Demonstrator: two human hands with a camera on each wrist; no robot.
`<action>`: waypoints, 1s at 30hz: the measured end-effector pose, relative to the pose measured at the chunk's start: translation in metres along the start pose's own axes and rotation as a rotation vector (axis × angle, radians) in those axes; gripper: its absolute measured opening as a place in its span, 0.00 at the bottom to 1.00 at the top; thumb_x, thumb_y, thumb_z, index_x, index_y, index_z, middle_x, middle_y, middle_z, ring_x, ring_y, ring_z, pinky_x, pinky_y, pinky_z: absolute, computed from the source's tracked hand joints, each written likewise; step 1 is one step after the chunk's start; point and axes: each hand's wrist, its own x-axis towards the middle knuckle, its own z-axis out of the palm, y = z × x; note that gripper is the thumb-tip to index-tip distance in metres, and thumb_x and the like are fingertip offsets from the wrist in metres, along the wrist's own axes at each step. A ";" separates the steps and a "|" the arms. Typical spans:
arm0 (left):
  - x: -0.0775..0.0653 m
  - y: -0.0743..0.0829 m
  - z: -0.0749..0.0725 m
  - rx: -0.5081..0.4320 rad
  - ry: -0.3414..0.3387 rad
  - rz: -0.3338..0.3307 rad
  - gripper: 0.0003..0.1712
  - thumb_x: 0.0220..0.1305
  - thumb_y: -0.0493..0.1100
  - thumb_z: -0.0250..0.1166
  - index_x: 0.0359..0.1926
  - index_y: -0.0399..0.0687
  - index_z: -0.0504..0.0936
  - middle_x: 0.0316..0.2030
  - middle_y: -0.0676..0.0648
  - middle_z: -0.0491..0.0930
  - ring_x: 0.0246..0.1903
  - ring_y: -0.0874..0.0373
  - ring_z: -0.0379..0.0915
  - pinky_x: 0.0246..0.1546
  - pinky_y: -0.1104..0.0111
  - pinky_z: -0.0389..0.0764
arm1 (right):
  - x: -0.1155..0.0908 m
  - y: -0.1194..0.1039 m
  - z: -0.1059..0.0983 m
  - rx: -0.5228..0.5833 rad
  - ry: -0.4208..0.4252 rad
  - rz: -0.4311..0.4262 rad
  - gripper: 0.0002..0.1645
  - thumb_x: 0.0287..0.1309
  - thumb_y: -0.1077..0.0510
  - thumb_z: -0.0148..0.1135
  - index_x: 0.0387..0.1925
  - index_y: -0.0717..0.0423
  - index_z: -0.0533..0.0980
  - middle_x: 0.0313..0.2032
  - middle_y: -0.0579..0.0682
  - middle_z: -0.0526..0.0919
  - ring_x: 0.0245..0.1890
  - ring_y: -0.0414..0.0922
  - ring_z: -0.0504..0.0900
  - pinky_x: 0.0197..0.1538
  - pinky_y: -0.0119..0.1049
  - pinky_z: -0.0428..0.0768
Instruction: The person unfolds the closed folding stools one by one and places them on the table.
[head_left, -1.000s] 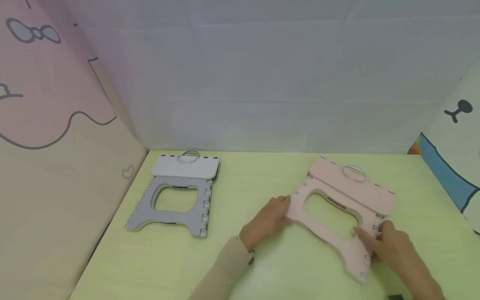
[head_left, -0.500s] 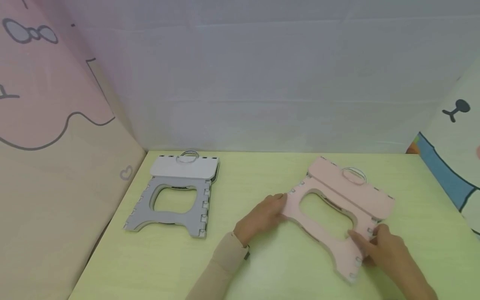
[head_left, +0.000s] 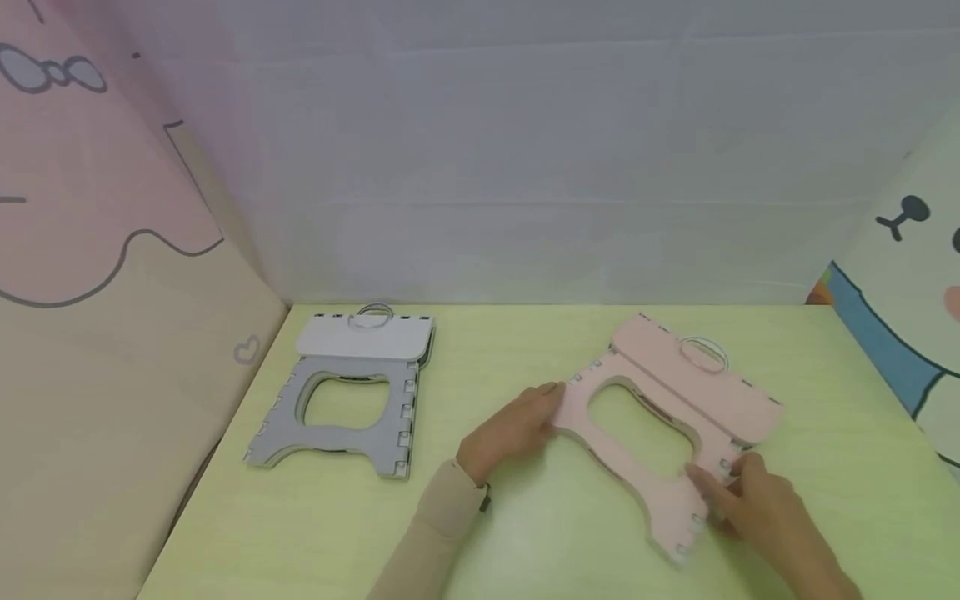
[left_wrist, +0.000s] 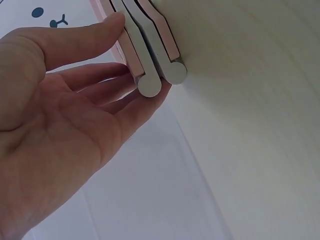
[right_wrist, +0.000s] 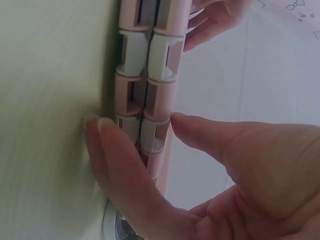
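Note:
A pink folding stool [head_left: 637, 492], folded flat, lies turned at an angle on the right side of the table. My left hand [head_left: 513, 429] holds its left edge; in the left wrist view, the thumb [left_wrist: 85, 40] touches the pink face and the fingers bear on the edge by the rounded grey ends. On the opposite edge, my right hand [head_left: 765, 504] pinches the stool, thumb on the top face and fingers on the side and below. Pink and white hinge knuckles [right_wrist: 160, 100] run along that edge in the right wrist view.
A grey folding stool [head_left: 348, 435] with a white top section lies folded flat at the left of the pale yellow-green table [head_left: 495, 350]. A pale cloth wall [head_left: 525, 167] stands behind, with printed panels at both sides.
The pink stool has shifted a little left and turned clockwise, its lower leg swinging left. Both hands have moved left with it, keeping their hold. The head view has shifted slightly.

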 end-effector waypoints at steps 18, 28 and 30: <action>0.003 -0.012 -0.007 -0.064 -0.002 -0.029 0.39 0.70 0.27 0.55 0.78 0.32 0.53 0.77 0.37 0.57 0.77 0.46 0.52 0.77 0.60 0.51 | -0.009 -0.009 0.012 0.007 -0.013 -0.057 0.44 0.70 0.30 0.55 0.51 0.72 0.67 0.29 0.48 0.81 0.25 0.43 0.79 0.30 0.39 0.77; 0.009 -0.015 -0.005 -0.059 0.055 -0.043 0.42 0.64 0.25 0.58 0.78 0.33 0.56 0.75 0.37 0.61 0.74 0.44 0.57 0.75 0.60 0.59 | -0.011 -0.012 0.014 -0.030 -0.014 -0.052 0.42 0.69 0.28 0.54 0.47 0.67 0.69 0.28 0.46 0.80 0.24 0.43 0.78 0.29 0.39 0.75; 0.008 -0.014 -0.002 -0.051 0.077 -0.047 0.41 0.64 0.25 0.58 0.78 0.34 0.56 0.74 0.36 0.62 0.74 0.43 0.58 0.74 0.61 0.60 | -0.011 -0.011 0.012 -0.047 0.000 -0.071 0.39 0.70 0.30 0.54 0.46 0.66 0.71 0.28 0.46 0.80 0.24 0.42 0.78 0.29 0.39 0.76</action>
